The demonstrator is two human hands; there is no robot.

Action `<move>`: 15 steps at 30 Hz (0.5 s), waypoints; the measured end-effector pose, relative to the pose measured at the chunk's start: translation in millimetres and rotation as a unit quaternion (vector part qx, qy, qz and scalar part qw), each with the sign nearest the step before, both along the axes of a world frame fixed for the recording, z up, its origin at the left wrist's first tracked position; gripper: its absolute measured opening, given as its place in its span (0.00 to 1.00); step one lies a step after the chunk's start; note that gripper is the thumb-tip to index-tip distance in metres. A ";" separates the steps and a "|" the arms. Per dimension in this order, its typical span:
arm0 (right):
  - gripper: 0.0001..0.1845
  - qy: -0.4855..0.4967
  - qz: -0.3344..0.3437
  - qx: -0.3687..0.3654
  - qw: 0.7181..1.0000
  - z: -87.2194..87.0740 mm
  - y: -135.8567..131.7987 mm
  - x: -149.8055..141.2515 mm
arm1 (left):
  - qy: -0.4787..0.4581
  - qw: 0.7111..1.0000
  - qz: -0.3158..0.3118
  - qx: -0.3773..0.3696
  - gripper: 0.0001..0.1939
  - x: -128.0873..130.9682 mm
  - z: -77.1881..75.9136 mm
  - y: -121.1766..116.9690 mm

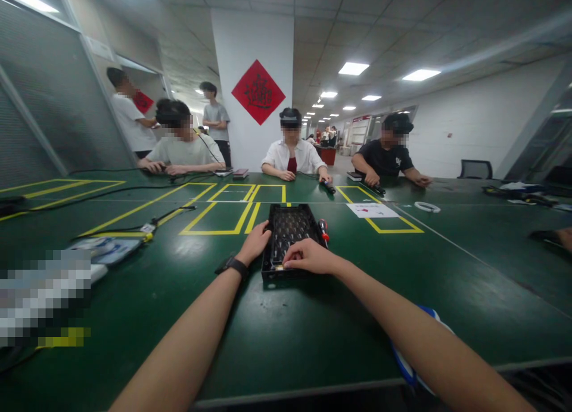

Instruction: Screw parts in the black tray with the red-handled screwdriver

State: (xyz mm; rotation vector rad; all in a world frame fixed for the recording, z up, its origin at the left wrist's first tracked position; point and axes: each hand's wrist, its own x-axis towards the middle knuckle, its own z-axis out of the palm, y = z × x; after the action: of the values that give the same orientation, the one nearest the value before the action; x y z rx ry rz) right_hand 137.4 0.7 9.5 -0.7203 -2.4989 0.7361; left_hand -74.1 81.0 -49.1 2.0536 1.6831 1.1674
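Observation:
A black open case (290, 275) with rows of small holders or slots inside stands on the green table in front of me. My left hand (257, 243) grips its left wall, the fingertips at the rim. My right hand (308, 257) reaches over the near end of the case with thumb and fingers pinched together. Whatever is between those fingers is too small to make out. Just under the fingertips, a small pale and yellowish piece (280, 267) shows in the near left corner. A screwdriver (324, 232) with a red and black handle lies against the case's right side.
Yellow tape outlines mark the green table (232, 334). A printed sheet (372, 211) and a white ring (427, 207) lie farther right. Cables and plastic bags (107, 249) are at the left. A blue and white item (404, 364) is under my right forearm. Several people sit opposite.

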 end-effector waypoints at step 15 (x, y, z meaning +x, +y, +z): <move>0.14 0.013 0.001 -0.029 0.999 2.1 -0.8 1.0 | -0.013 1.000 0.000 -0.003 0.26 0.0 1.9 -3.6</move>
State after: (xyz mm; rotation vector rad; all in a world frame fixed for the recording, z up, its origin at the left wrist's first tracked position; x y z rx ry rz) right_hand 138.3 -0.1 11.6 -0.7230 -2.4634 0.8165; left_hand -74.0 77.4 -47.3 2.0253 1.6731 1.1830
